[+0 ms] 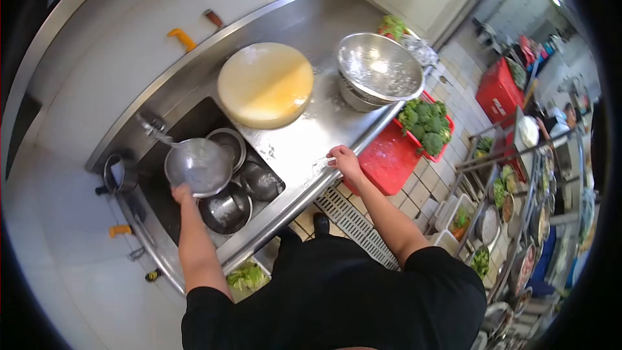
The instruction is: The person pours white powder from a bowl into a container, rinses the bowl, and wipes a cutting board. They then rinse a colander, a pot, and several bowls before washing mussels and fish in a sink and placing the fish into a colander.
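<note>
Closed on the near rim of a metal bowl, my left hand (182,192) keeps the bowl (198,167) under the running faucet (154,128) in the sink. Below and beside that bowl, several other metal bowls (225,209) lie in the sink basin. My right hand (343,161) is at the front edge of the steel counter (311,149), fingers curled; whether anything is in them cannot be made out. A thick round chopping block (265,85) rests on the counter behind the sink, and a metal colander (380,68) stands to its right.
A red crate of broccoli (424,124) and a red lid or board (389,159) are right of the counter. Shelves with food trays (487,223) line the far right. Leafy greens (247,277) sit below the counter's front. A metal pot (122,174) is left of the sink.
</note>
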The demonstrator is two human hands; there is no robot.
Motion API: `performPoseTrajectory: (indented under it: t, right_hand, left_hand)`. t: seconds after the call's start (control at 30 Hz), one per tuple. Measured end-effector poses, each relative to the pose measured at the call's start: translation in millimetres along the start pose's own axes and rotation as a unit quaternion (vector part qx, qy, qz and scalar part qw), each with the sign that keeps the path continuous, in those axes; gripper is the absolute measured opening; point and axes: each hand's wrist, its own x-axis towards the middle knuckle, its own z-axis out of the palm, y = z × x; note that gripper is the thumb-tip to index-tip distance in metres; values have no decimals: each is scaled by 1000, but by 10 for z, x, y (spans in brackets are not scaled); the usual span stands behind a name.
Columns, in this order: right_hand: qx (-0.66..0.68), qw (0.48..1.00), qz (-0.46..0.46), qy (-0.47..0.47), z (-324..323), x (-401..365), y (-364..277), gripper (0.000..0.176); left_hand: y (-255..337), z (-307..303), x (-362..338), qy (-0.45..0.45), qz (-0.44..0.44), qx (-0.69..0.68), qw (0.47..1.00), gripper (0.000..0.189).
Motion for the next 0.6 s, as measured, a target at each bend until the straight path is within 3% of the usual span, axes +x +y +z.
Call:
performPoseTrajectory:
  t: [0.03,0.07,0.17,0.23,0.47,0.6]
  right_hand:
    - [-9,1000,-8,-10,-12,29,62,23]
    - [-3,1000,8,-26,-5,64,112,25]
    - [-23,999,10,-46,47,97,131,30]
    - [-26,996,0,-82,36,163,165,31]
    - [-53,995,20,-78,74,198,43,35]
    - [-90,995,13,-45,116,272,169,39]
  left_hand:
    - [633,-88,-826,15,-157,-150,976,56]
    - [578,-69,-895,-11,-168,-256,952,61]
    - [543,5,-1067,-65,-224,-315,920,53]
    - [417,3,-1039,-139,-210,-363,897,48]
    - [499,-62,-1124,-139,-250,-422,861,30]
    - [193,-196,-839,-207,-204,-402,868,38]
